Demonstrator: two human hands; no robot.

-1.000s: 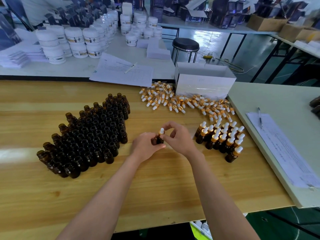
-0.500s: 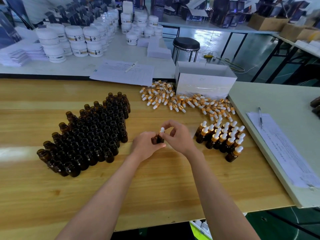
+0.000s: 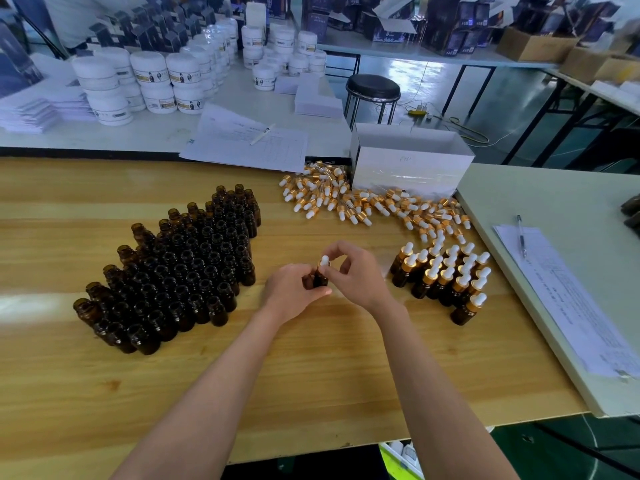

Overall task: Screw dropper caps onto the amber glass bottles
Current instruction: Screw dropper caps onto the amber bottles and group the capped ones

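My left hand (image 3: 294, 292) grips a small amber bottle (image 3: 320, 280) upright on the wooden table (image 3: 311, 375). My right hand (image 3: 356, 275) pinches the dropper cap (image 3: 324, 262) with its white bulb on that bottle's neck. A large block of open amber bottles (image 3: 180, 271) stands to the left. Capped bottles (image 3: 446, 278) stand in a cluster to the right. Loose gold-and-white dropper caps (image 3: 367, 202) lie in a heap further back.
A white box (image 3: 408, 161) sits behind the loose caps. A grey side table (image 3: 568, 202) on the right carries papers (image 3: 568, 306) and a pen (image 3: 521, 233). Behind lie a paper sheet (image 3: 246, 140), white jars (image 3: 152, 81) and a black stool (image 3: 372, 88).
The fingers of my right hand have shifted slightly on the cap; both hands and the bottle stay in the same spot.
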